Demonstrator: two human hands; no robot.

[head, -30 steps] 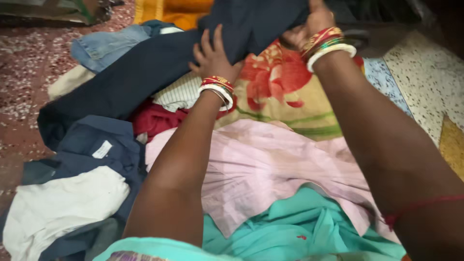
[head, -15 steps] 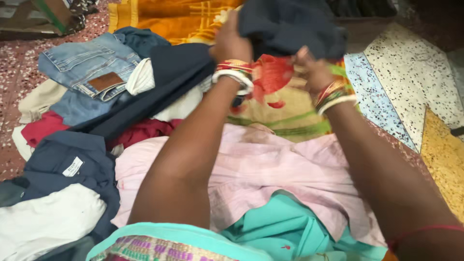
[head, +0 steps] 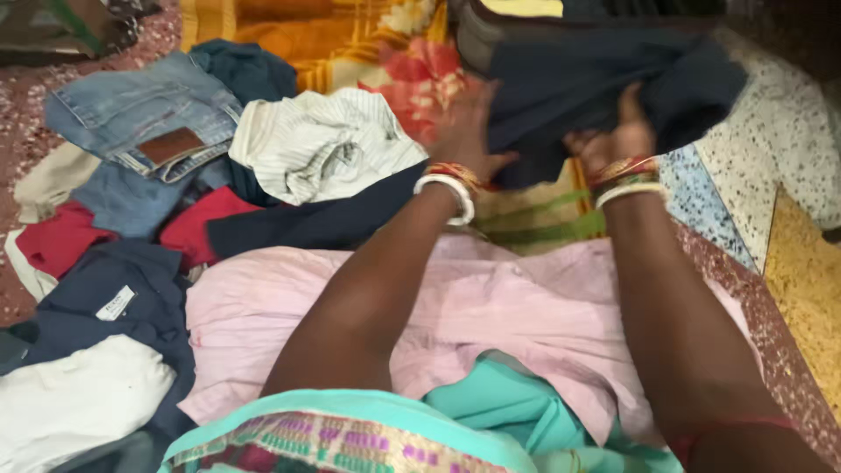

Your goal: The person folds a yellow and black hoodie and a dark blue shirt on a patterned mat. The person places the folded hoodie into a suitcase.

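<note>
A dark navy garment (head: 604,88) is bunched up at the upper right, with one long leg trailing left (head: 307,219) over the clothes pile. My left hand (head: 469,131) presses against its left side, fingers spread. My right hand (head: 618,136) grips the cloth from underneath. Both wrists wear red, gold and white bangles. A pale pink shirt (head: 491,307) lies spread flat under my forearms.
Folded blue jeans (head: 144,114), a striped white shirt (head: 320,144), red cloth (head: 206,223), a navy shirt (head: 114,298) and white cloth (head: 79,403) lie heaped at left. An orange floral blanket (head: 350,44) lies behind. Speckled tiled floor (head: 780,149) at right.
The navy garment has been pulled to the right and bunched. Both hands have moved right with it, and the striped white shirt is now uncovered.
</note>
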